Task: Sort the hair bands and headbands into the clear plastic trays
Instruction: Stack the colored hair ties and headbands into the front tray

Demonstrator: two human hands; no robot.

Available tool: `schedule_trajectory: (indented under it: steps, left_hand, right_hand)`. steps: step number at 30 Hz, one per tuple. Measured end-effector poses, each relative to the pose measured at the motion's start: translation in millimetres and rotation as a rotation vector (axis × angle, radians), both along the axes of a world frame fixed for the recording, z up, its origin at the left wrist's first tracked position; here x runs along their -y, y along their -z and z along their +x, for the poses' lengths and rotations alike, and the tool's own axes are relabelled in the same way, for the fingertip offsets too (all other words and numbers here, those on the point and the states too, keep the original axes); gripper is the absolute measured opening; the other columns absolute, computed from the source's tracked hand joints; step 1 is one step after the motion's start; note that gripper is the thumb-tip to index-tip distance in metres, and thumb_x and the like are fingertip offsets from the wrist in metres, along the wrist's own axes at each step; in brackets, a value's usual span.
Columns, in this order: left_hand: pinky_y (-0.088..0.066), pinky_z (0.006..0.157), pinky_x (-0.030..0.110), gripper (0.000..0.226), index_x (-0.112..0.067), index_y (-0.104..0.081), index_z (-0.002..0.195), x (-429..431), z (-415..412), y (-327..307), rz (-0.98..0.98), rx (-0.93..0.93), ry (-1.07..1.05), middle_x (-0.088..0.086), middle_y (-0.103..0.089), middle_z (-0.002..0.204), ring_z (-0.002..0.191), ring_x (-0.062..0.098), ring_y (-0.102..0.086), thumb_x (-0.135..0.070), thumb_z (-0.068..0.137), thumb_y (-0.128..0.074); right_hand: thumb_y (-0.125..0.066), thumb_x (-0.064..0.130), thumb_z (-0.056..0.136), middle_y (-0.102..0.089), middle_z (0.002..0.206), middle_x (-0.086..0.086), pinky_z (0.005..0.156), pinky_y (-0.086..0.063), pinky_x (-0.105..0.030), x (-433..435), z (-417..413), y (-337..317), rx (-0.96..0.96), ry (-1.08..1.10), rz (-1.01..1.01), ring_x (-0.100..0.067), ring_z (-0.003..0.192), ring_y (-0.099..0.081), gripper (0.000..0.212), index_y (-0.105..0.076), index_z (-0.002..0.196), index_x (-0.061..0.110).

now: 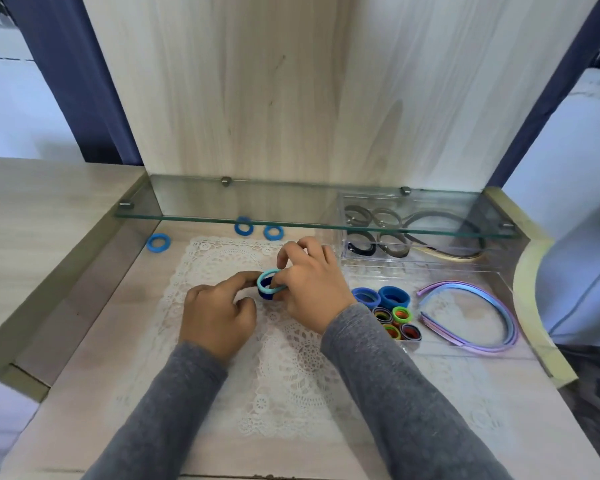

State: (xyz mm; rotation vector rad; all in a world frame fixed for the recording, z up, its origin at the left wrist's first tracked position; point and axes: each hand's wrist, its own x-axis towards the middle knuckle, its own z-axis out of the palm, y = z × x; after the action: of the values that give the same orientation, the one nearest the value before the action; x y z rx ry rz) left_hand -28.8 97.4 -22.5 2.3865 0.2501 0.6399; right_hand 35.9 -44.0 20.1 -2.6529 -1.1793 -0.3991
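At centre, over the lace mat [291,375], the left hand [219,315] and right hand [314,289] both pinch a teal hair band [267,273] stacked against a dark blue band [265,295], probably to file them together. At 3 o'clock the near tray [440,353] already groups blue bands [394,296] and headbands [511,323]. Three loose blue bands [244,226] wait on the tabletop at 11 o'clock.

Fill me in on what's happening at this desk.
A person is sorting hair accessories. The right hand pinches a light blue hair band against a dark blue hair band that the left hand holds, above a lace doily. Three loose blue hair bands lie near the glass shelf. The near clear tray holds blue and multicoloured bands plus pastel headbands; the far clear tray holds darker ones.
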Motion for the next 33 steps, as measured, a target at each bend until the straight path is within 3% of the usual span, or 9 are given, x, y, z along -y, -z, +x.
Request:
schedule_trajectory:
  steps: [5,8,12,17,24,27,29,31,33]
  left_hand:
    - [-0.052,0.075,0.049,0.046,-0.035,-0.067,0.109,23.3,2.6,-13.3,-0.107,0.035,0.120,-0.028,-0.066,0.082,0.046,0.009,-0.051,-0.019,0.072,-0.044]
    - [-0.050,0.084,0.026,0.048,-0.036,-0.067,0.111,39.7,8.8,-20.8,-0.150,0.004,0.169,-0.043,-0.056,0.082,0.066,0.013,-0.062,-0.020,0.073,-0.043]
    - [-0.048,0.089,0.025,0.049,-0.038,-0.066,0.112,65.3,19.1,-26.2,-0.179,0.000,0.229,-0.034,-0.061,0.090,0.085,0.018,-0.065,-0.020,0.074,-0.042]
    - [-0.036,0.077,0.002,0.048,-0.034,-0.065,0.117,91.5,34.6,-23.2,-0.202,-0.016,0.271,-0.019,-0.066,0.110,0.090,0.015,-0.064,-0.014,0.078,-0.046]
    - [-0.039,0.081,0.004,0.052,-0.032,-0.063,0.121,106.6,50.8,-9.6,-0.192,-0.015,0.298,-0.015,-0.063,0.121,0.092,0.007,-0.060,0.000,0.082,-0.051]
    - [-0.052,0.089,0.034,0.055,-0.034,-0.062,0.123,106.0,54.3,-3.2,-0.167,0.002,0.315,-0.016,-0.063,0.120,0.077,0.001,-0.056,-0.001,0.081,-0.052]
    - [-0.051,0.085,0.044,0.055,-0.035,-0.060,0.124,102.0,56.3,2.1,-0.102,0.021,0.305,-0.015,-0.064,0.122,0.065,-0.002,-0.050,-0.005,0.079,-0.049]
    - [-0.047,0.090,0.039,0.055,-0.033,-0.060,0.125,96.3,59.3,7.3,-0.018,0.045,0.293,-0.015,-0.064,0.121,0.070,-0.002,-0.052,-0.011,0.077,-0.045]
    - [-0.037,0.093,0.030,0.053,-0.032,-0.059,0.124,91.2,59.0,10.2,0.075,0.079,0.276,-0.015,-0.063,0.121,0.091,0.000,-0.056,-0.016,0.077,-0.041]
  right_hand:
    - [-0.073,0.029,0.077,-0.055,0.100,0.000,0.085,-0.031,-0.037,29.5,5.2,-18.4,0.055,0.032,0.045,-0.027,0.102,-0.042,0.016,-0.076,0.093,0.025]
    - [-0.077,0.029,0.073,-0.055,0.095,0.001,0.081,-0.033,-0.038,50.9,11.5,-27.0,0.061,0.069,0.032,-0.027,0.100,-0.044,0.015,-0.076,0.088,0.028]
    - [-0.071,0.035,0.079,-0.053,0.105,0.003,0.086,-0.030,-0.037,80.5,17.8,-37.6,0.037,0.130,-0.081,-0.026,0.108,-0.039,0.020,-0.074,0.098,0.031]
    - [-0.081,0.029,0.068,-0.057,0.093,0.000,0.076,-0.038,-0.042,105.7,25.6,-33.9,0.100,0.187,-0.053,-0.030,0.096,-0.048,0.019,-0.077,0.086,0.028]
    - [-0.085,0.024,0.061,-0.057,0.087,-0.003,0.068,-0.043,-0.041,121.9,31.0,-17.5,0.201,0.208,-0.063,-0.029,0.087,-0.052,0.018,-0.077,0.077,0.024]
    - [-0.083,0.023,0.064,-0.056,0.089,-0.002,0.070,-0.041,-0.040,123.0,33.6,-10.5,0.214,0.210,-0.101,-0.028,0.088,-0.052,0.016,-0.076,0.078,0.025]
    - [-0.083,0.022,0.064,-0.054,0.089,-0.001,0.069,-0.039,-0.039,122.5,35.0,-7.0,0.215,0.226,-0.123,-0.026,0.086,-0.050,0.015,-0.076,0.077,0.025]
    - [-0.084,0.021,0.063,-0.053,0.087,-0.001,0.067,-0.039,-0.037,121.1,36.6,-5.2,0.216,0.240,-0.145,-0.025,0.083,-0.049,0.017,-0.076,0.077,0.026]
    - [-0.086,0.022,0.059,-0.052,0.081,-0.001,0.064,-0.041,-0.036,119.2,37.5,-5.4,0.201,0.222,-0.157,-0.025,0.079,-0.049,0.021,-0.076,0.076,0.028]
